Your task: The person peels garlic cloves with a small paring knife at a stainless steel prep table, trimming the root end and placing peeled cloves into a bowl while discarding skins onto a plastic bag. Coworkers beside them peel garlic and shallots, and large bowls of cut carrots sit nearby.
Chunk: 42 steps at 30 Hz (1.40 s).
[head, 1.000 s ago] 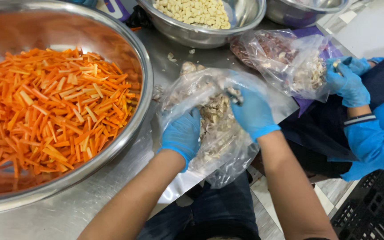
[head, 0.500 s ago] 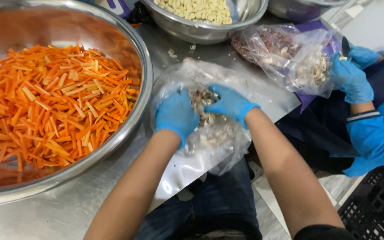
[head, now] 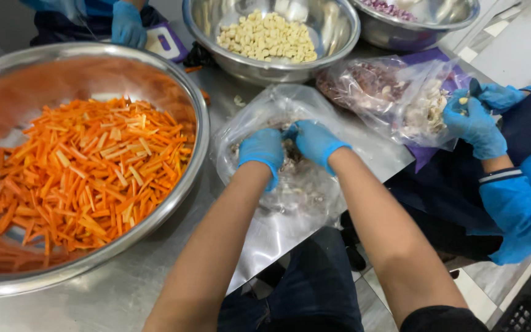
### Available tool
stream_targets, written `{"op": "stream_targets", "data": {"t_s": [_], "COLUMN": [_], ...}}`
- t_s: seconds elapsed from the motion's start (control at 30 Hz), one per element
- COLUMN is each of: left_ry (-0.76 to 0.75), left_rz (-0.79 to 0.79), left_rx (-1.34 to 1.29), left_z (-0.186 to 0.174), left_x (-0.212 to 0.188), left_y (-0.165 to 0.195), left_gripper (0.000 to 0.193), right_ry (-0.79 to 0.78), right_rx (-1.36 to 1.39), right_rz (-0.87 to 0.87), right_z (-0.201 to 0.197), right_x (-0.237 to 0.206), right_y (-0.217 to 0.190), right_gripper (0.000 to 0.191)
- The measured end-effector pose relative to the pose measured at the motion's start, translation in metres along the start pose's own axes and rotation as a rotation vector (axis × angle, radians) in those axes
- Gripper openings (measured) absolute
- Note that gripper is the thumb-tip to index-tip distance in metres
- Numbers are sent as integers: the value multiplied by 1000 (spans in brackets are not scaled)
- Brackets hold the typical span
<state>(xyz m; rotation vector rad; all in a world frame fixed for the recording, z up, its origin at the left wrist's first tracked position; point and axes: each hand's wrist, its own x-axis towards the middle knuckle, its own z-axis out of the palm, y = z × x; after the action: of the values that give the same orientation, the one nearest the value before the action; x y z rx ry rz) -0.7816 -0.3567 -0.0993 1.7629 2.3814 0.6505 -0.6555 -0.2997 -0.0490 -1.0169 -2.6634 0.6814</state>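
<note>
Gripping the bag (head: 290,184) at frame centre, my left hand (head: 262,152) and right hand (head: 316,142) clench side by side on its mouth. It hangs lower right, over the table (head: 124,289) edge.

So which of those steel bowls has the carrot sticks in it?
The big bowl at the left, heaped with orange carrot sticks. The bowl behind holds pale peeled cloves; the far right one holds purple pieces.

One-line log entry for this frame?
left hand: in clear plastic bag | right hand: in bag | carrot-stick bowl: left | co-worker's gloved hand: second bag
</note>
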Motion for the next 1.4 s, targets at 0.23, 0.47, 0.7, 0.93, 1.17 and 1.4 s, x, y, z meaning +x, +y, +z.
{"op": "stream_targets", "data": {"t_s": [0.23,0.47,0.7,0.93,1.17,1.4], "left_ry": [152,-40,-93,-173,-277,-261], "left_rz": [40,-96,3,56,24,-18], "left_rx": [4,-46,-54,-76,7,-16], "left_z": [-4,0,-19,-25,-5,-8], "left_x": [39,49,46,56,65,43], "left_y": [7,19,22,11,6,-4], "left_gripper": [27,40,85,54,41,41], "right_ry": [141,235,-28,-146,51,172], "right_rx": [266,-101,19,428,14,-133], "right_rz": [-48,-18,179,225,-218,-214], "right_z": [3,-12,-17,-13,-18,-35], "right_x": [3,18,31,11,-24,-61], "right_y": [19,31,20,37,81,75], "right_gripper": [67,54,41,48,56,52]}}
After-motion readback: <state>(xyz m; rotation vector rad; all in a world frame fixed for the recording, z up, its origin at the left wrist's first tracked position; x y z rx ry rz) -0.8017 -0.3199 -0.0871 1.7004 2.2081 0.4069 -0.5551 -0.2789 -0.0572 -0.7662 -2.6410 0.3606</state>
